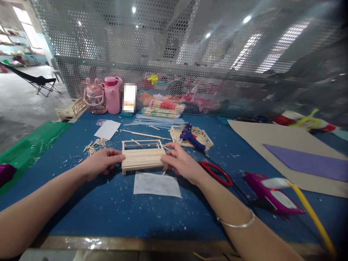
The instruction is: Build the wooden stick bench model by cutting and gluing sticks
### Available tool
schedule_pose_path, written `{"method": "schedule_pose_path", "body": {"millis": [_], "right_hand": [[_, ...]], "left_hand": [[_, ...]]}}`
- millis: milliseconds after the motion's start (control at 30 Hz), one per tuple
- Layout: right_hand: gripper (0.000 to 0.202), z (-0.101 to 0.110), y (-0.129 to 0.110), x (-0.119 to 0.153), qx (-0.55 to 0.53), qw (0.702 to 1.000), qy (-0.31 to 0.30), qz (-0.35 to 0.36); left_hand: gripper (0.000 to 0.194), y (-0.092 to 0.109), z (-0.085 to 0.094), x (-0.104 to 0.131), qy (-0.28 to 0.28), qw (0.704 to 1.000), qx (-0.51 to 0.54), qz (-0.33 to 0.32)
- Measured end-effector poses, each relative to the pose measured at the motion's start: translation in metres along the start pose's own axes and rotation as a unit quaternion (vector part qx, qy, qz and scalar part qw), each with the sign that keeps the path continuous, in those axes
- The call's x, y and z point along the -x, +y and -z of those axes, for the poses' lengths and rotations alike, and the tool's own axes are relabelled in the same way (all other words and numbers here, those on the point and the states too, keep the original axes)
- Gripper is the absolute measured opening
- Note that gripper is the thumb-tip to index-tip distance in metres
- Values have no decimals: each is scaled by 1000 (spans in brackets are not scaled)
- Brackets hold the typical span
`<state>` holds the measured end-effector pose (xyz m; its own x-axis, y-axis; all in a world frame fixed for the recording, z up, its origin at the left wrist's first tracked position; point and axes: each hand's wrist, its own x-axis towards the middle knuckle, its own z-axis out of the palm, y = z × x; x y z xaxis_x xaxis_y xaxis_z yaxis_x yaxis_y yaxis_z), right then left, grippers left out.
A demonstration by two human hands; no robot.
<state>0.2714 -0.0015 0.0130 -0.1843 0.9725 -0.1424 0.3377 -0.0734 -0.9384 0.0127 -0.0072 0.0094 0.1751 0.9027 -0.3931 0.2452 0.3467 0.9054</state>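
Observation:
Between my two hands is a small model bench of pale wooden sticks (143, 157), with a slatted front and an open stick frame at its back. My left hand (101, 162) grips its left end between thumb and fingers. At its right end my right hand (181, 162) pinches the edge, thumb and fingers closed on it. A white sheet of paper (157, 185) lies on the blue table just in front of the bench. Behind my right hand, a blue glue gun (192, 137) rests on a stick-built tray (207, 139).
Red-handled scissors (217, 174) and a purple tool (274, 195) lie to the right, near beige board (293, 159). Cut stick bits (95, 145) are scattered left. Pink bottles (112, 95), translucent glue sticks (160, 121) and packaged sticks (164, 108) line the perforated metal screen (163, 43).

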Motion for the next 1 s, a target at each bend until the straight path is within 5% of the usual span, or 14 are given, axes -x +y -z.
{"method": "schedule_pose_path", "body": {"millis": [233, 467, 667, 1000], "right_hand": [[74, -3, 10, -10, -130, 990, 25, 43], [40, -5, 12, -9, -124, 992, -21, 22], [17, -6, 8, -10, -142, 990, 19, -2], [11, -7, 6, -8, -156, 987, 35, -12]], "left_hand": [[35, -8, -1, -3, 44, 996, 3, -78], [30, -13, -2, -11, 89, 987, -23, -131], [26, -11, -7, -10, 68, 985, -12, -161], [26, -11, -8, -9, 64, 987, 25, -146]]}}
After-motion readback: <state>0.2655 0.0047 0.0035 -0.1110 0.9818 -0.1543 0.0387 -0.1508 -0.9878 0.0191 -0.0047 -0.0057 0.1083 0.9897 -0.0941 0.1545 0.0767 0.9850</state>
